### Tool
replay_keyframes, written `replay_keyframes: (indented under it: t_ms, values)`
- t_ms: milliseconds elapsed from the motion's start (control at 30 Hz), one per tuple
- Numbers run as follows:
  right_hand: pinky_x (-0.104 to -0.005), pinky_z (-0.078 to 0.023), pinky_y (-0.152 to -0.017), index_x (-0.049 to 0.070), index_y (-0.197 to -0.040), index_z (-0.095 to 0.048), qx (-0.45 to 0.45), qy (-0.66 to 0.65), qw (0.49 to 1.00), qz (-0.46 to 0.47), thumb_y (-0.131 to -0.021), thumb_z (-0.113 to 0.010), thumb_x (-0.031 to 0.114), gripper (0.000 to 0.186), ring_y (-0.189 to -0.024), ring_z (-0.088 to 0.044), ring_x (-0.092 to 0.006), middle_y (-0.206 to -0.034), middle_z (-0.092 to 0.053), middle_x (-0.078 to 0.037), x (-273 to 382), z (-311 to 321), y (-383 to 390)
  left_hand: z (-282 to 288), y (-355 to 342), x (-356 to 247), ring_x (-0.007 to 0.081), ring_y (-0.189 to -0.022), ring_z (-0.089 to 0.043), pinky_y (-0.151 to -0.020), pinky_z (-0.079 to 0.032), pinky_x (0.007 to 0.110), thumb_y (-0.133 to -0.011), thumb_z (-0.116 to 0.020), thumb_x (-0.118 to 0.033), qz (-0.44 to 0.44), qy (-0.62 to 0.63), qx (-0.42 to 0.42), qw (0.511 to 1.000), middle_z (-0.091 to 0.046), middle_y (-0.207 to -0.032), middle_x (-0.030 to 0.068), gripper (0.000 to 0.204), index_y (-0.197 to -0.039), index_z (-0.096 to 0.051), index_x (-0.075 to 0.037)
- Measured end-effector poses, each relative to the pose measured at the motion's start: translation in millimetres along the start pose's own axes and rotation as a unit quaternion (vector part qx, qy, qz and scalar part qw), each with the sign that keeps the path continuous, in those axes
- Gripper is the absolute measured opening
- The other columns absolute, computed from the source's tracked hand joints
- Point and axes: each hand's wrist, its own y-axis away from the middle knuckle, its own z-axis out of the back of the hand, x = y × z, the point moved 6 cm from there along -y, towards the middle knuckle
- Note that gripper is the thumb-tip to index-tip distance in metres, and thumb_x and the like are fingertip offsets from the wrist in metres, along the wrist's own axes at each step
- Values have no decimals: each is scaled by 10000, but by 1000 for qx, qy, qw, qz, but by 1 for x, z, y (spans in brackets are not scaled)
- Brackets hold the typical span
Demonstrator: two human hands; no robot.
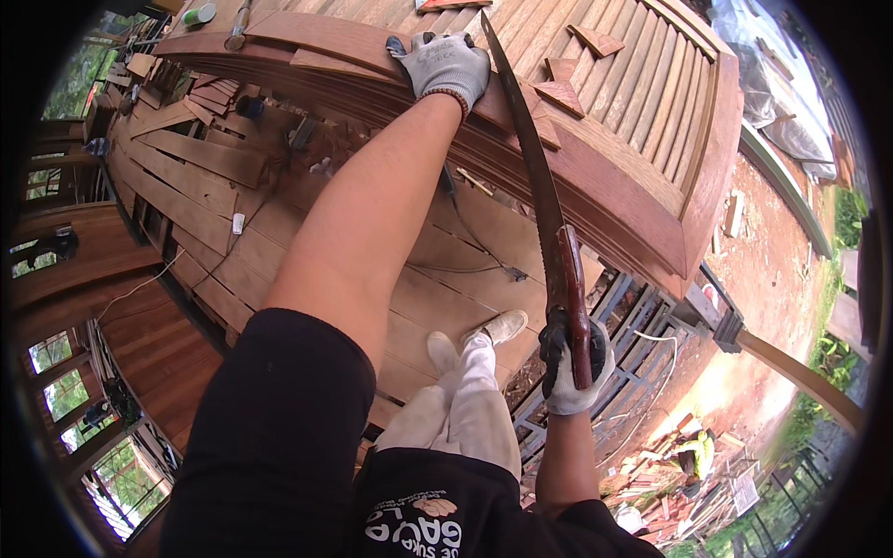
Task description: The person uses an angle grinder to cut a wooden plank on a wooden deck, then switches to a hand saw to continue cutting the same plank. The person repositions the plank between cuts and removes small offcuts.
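My left hand [445, 70], in a grey knit glove with dark fingertips, bears down on a narrow reddish-brown wooden board [344, 63]. Its fingers are bent over the board, which lies along the near edge of a stack of framed, slatted wooden panels [642, 172]. At lower right, my right hand [572, 363], gloved alike, is wrapped round the brown handle of a long handsaw [539, 177]. The blade points up and away, its tip beyond my left hand. It passes in front of the panel edge; whether it touches the wood I cannot tell.
Triangular wood offcuts [595, 42] lie on the slats. A hammer [238, 28] and a green-and-white can [199, 14] sit at the far left. Loose planks [200, 153] and a black cable [465, 268] cover the floor below. Metal framing [595, 372] is near my right forearm.
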Motion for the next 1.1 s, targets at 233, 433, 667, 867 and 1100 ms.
replay_keyframes:
  t_ms: [233, 433, 667, 867, 1100]
  values:
    - [-276, -529, -649, -52, -1050, -676, -1, -40, 999, 21, -887, -694, 167, 274, -692, -665, -137, -799, -707, -82, 2, -13, -20, -2, 0, -6, 274, -1226, -557, -1199, -101, 641, -938, -478, -376, -12, 0, -19, 1000, -721, -1133, 55, 364, -1090, -777, -234]
    - [-279, -526, -631, -41, -1051, -687, 0, -2, 1000, 4, -889, -702, 131, 237, -665, -664, -128, -768, -700, -71, 13, -17, -21, 4, -3, -3, 279, -1216, -567, -1208, -107, 615, -929, -495, -373, -6, 7, -21, 1000, -725, -1128, 59, 356, -1074, -783, -223]
    - [-251, -494, -617, -56, -1078, -654, 2, -25, 1000, 2, -873, -743, 284, 407, -683, -629, -116, -828, -684, -71, -7, -13, -16, 6, 3, -7, 279, -1236, -564, -1203, -91, 651, -943, -477, -364, -14, 7, -20, 1000, -670, -1237, 64, 378, -1142, -753, -200]
    - [-298, -532, -662, -63, -1033, -675, -9, -19, 999, -36, -857, -713, 160, 286, -719, -668, -146, -822, -703, -94, -2, -7, -18, -3, -1, -2, 281, -1259, -555, -1194, -123, 626, -949, -442, -362, -8, 5, -3, 1000, -691, -1225, 85, 399, -1146, -740, -184]
    - [-266, -541, -668, -65, -1054, -667, -57, -226, 952, -196, -870, -715, 239, 359, -719, -693, -164, -829, -715, -94, -18, 42, 60, 4, 0, -3, 271, -1223, -581, -1176, -180, 584, -947, -440, -362, -21, 12, -43, 999, -712, -1193, 93, 391, -1105, -754, -190]
